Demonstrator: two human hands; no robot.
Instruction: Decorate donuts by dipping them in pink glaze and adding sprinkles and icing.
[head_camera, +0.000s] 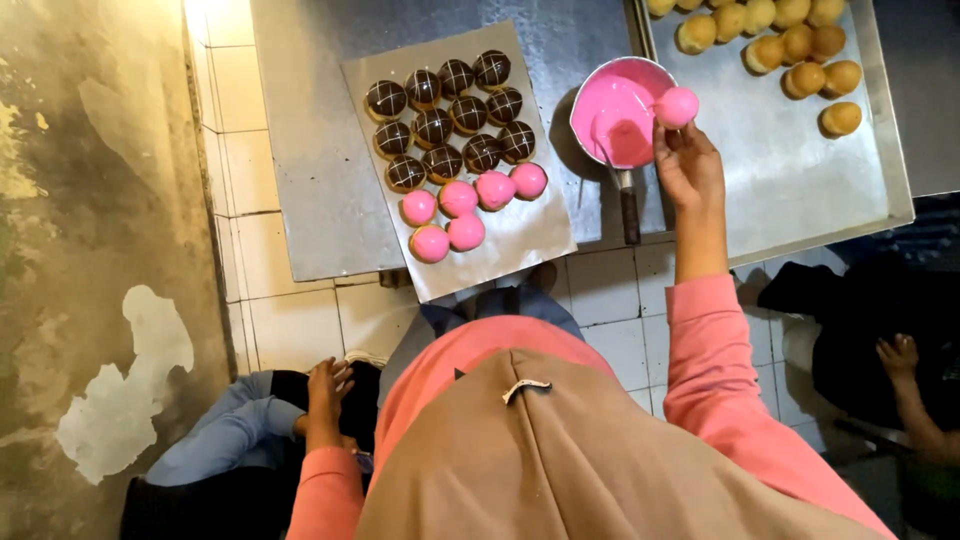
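The steel worktop (320, 150) carries 2 trays with a small pan between them. The large tray (800, 190) on the right holds plain golden buns (800, 45) along its far edge. The smaller tray (520, 240) on the left holds 11 chocolate-coated buns (450, 115) in rows and 6 pink-coated ones (462, 205) nearest the person. The pan of pink glaze (615, 115) sits just beside the large tray, its dark handle (629, 210) pointing back toward the person, so its long axis runs near to far.

The right hand (688, 165) is raised over the pan's right rim, its fingers (668, 135) clamped from below on a pink-coated bun (677, 106). The bun is round with no clear long axis; its glazed face looks up toward the camera. Judging by this, the step is best done with the bun kept over the pan until drips stop, gripped only by the unglazed underside, and kept level so the coat settles evenly.

The left hand (328, 385) rests low by the person's side, fingers loosely together, holding nothing.
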